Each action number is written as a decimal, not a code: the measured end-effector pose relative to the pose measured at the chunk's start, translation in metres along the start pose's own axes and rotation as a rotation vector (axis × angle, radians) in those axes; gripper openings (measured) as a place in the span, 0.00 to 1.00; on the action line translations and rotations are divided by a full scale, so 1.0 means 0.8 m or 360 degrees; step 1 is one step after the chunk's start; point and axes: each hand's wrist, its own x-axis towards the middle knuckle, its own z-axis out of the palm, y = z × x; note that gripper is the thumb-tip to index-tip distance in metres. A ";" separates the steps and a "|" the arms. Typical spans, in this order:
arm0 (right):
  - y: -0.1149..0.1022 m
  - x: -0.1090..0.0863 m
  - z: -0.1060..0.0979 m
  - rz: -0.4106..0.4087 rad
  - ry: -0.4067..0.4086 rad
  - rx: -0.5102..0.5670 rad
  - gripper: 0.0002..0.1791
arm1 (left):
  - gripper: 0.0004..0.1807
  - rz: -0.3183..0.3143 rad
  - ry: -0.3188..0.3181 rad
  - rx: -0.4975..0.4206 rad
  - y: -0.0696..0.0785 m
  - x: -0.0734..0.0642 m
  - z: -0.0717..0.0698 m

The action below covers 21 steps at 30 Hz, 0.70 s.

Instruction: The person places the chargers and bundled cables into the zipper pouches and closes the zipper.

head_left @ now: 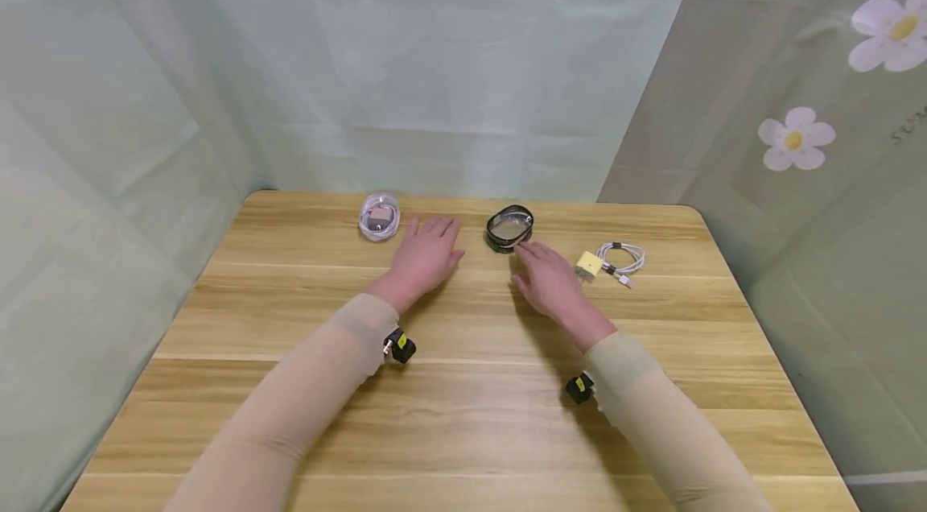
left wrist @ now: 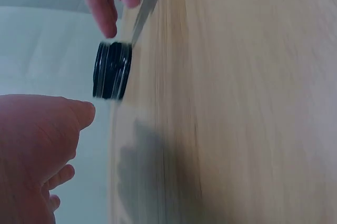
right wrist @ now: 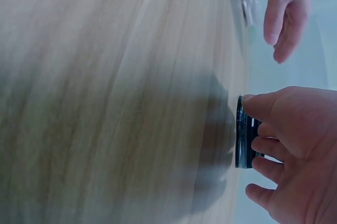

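Observation:
A black-rimmed oval thing with a see-through top [head_left: 510, 225], like a small case, rests near the table's back edge. My right hand [head_left: 548, 278] reaches to its near right side, fingers fairly straight; in the right wrist view the thumb and fingers overlap the black-rimmed thing [right wrist: 243, 134], and contact is unclear. My left hand [head_left: 427, 257] is between it and a coiled white cable with a pinkish-grey block [head_left: 380, 218], fingers extended, holding nothing. To the right of my right hand lie a yellow plug adapter [head_left: 588, 264] and a coiled white USB cable [head_left: 628, 256].
The wooden table [head_left: 449, 431] has a pale curtain [head_left: 434, 77] hanging behind it and more fabric at both sides. Small black cameras [head_left: 401, 345] are strapped at my wrists. White flowers [head_left: 797, 139] decorate the right-hand fabric.

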 end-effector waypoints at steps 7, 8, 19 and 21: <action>0.001 0.008 0.006 -0.0075 0.0030 0.0006 0.37 | 0.36 0.0057 -0.0007 -0.0074 0.024 0.011 0.002; 0.001 0.010 0.007 -0.0083 0.0031 0.0004 0.37 | 0.36 0.0067 -0.0015 -0.0079 0.028 0.014 0.002; -0.006 0.019 0.007 -0.0106 0.0025 -0.0039 0.36 | 0.35 0.0131 -0.0053 -0.0010 0.053 0.028 0.006; -0.007 0.020 0.007 -0.0102 -0.0003 -0.0058 0.36 | 0.34 0.0138 -0.0057 0.0002 0.053 0.027 0.008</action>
